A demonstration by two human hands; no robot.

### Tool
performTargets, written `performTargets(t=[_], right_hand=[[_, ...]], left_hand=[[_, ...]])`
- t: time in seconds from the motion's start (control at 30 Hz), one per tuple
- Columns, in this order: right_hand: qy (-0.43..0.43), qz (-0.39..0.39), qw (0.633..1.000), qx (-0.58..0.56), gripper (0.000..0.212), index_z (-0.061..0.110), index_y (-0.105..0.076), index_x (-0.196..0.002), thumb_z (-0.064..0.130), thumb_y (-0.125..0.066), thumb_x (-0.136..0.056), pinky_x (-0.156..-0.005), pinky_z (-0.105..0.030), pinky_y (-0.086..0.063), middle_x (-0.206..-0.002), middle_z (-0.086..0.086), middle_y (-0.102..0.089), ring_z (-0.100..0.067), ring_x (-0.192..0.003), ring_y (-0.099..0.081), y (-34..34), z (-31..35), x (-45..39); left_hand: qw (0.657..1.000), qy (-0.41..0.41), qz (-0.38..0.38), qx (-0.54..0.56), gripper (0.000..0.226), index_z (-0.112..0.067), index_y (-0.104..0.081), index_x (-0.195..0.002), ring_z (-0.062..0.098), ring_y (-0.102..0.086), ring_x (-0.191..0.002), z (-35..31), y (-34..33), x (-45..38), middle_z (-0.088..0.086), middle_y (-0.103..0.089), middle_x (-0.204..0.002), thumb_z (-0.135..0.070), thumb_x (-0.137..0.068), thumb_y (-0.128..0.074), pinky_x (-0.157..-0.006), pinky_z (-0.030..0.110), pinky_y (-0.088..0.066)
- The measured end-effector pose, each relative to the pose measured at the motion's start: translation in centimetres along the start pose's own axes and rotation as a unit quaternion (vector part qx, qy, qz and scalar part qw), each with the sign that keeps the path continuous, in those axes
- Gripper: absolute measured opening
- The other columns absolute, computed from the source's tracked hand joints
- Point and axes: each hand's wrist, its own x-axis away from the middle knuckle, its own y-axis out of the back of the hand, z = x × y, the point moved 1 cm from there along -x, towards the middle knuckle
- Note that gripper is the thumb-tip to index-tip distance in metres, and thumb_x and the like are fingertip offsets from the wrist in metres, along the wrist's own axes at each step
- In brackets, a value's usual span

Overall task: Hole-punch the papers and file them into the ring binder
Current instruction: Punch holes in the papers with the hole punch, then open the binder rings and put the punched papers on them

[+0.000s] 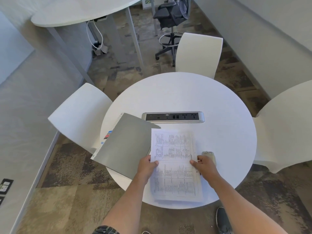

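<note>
Head view: left hand [147, 164] and right hand [205, 163] pinching printed papers [175, 164]; square edges first, hole punch [210, 155] at three o'clock.

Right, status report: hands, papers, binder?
Left hand and right hand grip printed white paper stack. Grey ring binder closed beside it. Nothing blocking.

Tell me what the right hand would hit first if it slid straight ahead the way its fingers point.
The right hand grips the stack of papers by its right edge, fingers pointing up-left across the sheets. Past the papers, the grey ring binder likely comes first, though depth is uncertain.
</note>
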Motion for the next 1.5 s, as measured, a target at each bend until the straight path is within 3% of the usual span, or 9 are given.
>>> performTargets(t=[0.13,0.33,0.5,0.67,0.77,1.07,1.27,1.37,1.5], right_hand=[[-0.019,-0.014,0.999,-0.026,0.008,0.014,-0.07,-0.096,0.022,-0.072,-0.095,-0.064,-0.026,-0.054,-0.09,-0.006,-0.077,-0.019,-0.079,-0.073,-1.3,0.1,0.7],[-0.022,-0.024,0.998,-0.053,0.009,0.013,-0.073,-0.099,0.021,-0.073,-0.094,-0.076,-0.037,-0.063,-0.093,-0.002,-0.08,-0.021,-0.084,-0.078,-2.6,-0.2,0.7],[-0.034,-0.029,0.998,-0.036,0.01,0.014,-0.072,-0.098,0.024,-0.072,-0.094,-0.078,-0.041,-0.064,-0.094,0.001,-0.079,-0.021,-0.085,-0.077,-3.0,-0.4,0.6],[-0.039,-0.029,0.998,-0.044,0.008,0.011,-0.071,-0.096,0.019,-0.07,-0.096,-0.059,-0.025,-0.056,-0.095,-0.002,-0.078,-0.02,-0.082,-0.076,-2.8,0.1,1.1],[-0.039,-0.029,0.998,-0.048,0.007,0.012,-0.071,-0.097,0.019,-0.07,-0.096,-0.064,-0.028,-0.059,-0.097,-0.002,-0.079,-0.021,-0.085,-0.077,-2.7,-0.1,0.8],[-0.044,-0.046,0.995,-0.076,0.007,0.013,-0.069,-0.097,0.019,-0.071,-0.095,-0.082,-0.046,-0.063,-0.096,-0.004,-0.078,-0.027,-0.088,-0.076,-2.5,-0.6,0.0],[-0.032,-0.076,0.995,-0.063,0.003,0.016,-0.07,-0.094,0.018,-0.071,-0.095,-0.075,-0.04,-0.061,-0.091,-0.003,-0.077,-0.025,-0.083,-0.075,-1.8,0.5,-0.7],[-0.022,-0.088,0.993,-0.073,0.011,0.024,-0.068,-0.087,0.017,-0.071,-0.095,-0.076,-0.039,-0.06,-0.092,-0.004,-0.077,-0.025,-0.083,-0.075,-1.7,0.6,-0.7],[-0.018,-0.089,0.991,-0.101,0.01,0.01,-0.072,-0.102,0.017,-0.071,-0.095,-0.074,-0.038,-0.06,-0.093,-0.006,-0.078,-0.025,-0.083,-0.075,-2.0,0.4,-0.8]], left_hand=[[0.999,-0.005,-0.017,-0.04,0.01,-0.018,-0.071,-0.098,0.021,-0.073,-0.094,0.3,0.8,-0.2,0.001,-0.076,-0.101,-0.011,-0.09,-0.069,-0.091,0.042,-0.058],[0.993,-0.014,-0.092,-0.078,0.006,-0.019,-0.07,-0.09,0.023,-0.069,-0.09,0.7,2.9,-0.1,0.0,-0.074,-0.093,-0.022,-0.091,-0.065,-0.08,0.034,-0.054],[0.953,0.006,-0.247,-0.173,0.003,-0.019,-0.062,-0.094,0.019,-0.06,-0.082,2.0,5.9,0.4,0.001,-0.065,-0.099,-0.019,-0.091,-0.062,-0.067,0.03,-0.046],[0.936,0.142,-0.305,-0.104,0.039,-0.015,-0.046,-0.118,0.04,-0.06,-0.096,3.6,7.3,0.1,0.019,-0.044,-0.129,-0.022,-0.088,-0.068,-0.071,0.039,-0.049],[0.93,0.16,-0.329,-0.038,0.054,-0.011,-0.04,-0.132,0.044,-0.057,-0.106,3.5,7.4,0.2,0.025,-0.04,-0.138,-0.014,-0.086,-0.069,-0.073,0.039,-0.047],[0.943,0.027,-0.331,0.015,0.056,-0.018,-0.05,-0.135,0.017,-0.057,-0.07,3.8,7.5,1.9,0.007,-0.063,-0.102,0.004,-0.084,-0.058,-0.055,0.027,-0.043],[0.931,-0.054,-0.342,-0.114,0.054,-0.015,-0.058,-0.137,0.02,-0.066,-0.093,4.4,7.8,2.5,0.004,-0.071,-0.104,-0.003,-0.086,-0.069,-0.083,0.039,-0.06],[0.924,-0.087,-0.34,-0.151,0.041,-0.017,-0.064,-0.13,0.019,-0.066,-0.089,3.7,8.6,2.6,0.0,-0.071,-0.1,-0.011,-0.09,-0.069,-0.076,0.035,-0.06],[0.886,-0.155,-0.344,-0.271,0.031,-0.016,-0.072,-0.12,0.018,-0.054,-0.086,2.5,9.6,2.5,0.001,-0.055,-0.102,-0.02,-0.089,-0.073,-0.065,0.028,-0.054]])
